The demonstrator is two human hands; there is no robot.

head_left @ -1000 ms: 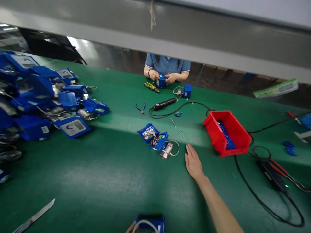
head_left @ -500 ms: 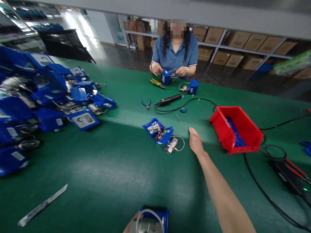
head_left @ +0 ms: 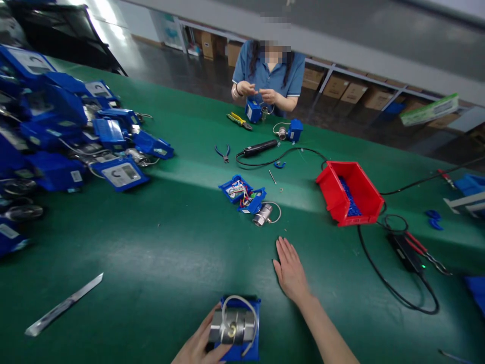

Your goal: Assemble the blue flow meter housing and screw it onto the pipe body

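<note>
At the near edge my left hand (head_left: 200,341) grips a blue meter with a metal valve body (head_left: 242,326), its grey cable looped over the top. Flat on the green table lies my right hand (head_left: 291,270), fingers stretched out and holding nothing. A tiny part (head_left: 285,230) sits just beyond its fingertips. Farther off is an opened blue meter (head_left: 253,201) with coloured wires showing, joined by a cable to a metal valve body (head_left: 262,215). Small screws (head_left: 281,190) and a thin metal rod (head_left: 272,177) lie behind it.
Many blue meters (head_left: 125,174) are piled at left, above a knife-like strip (head_left: 64,309). A red bin (head_left: 364,202) of small blue parts stands right, near a black power box (head_left: 405,251) and red-handled pliers (head_left: 420,246). Across the table, a co-worker's hands (head_left: 261,93) work over another meter.
My right hand has drawn back toward me from beside the screws and now lies flat. The meter in my left hand shows more fully. The co-worker's hands have come closer together.
</note>
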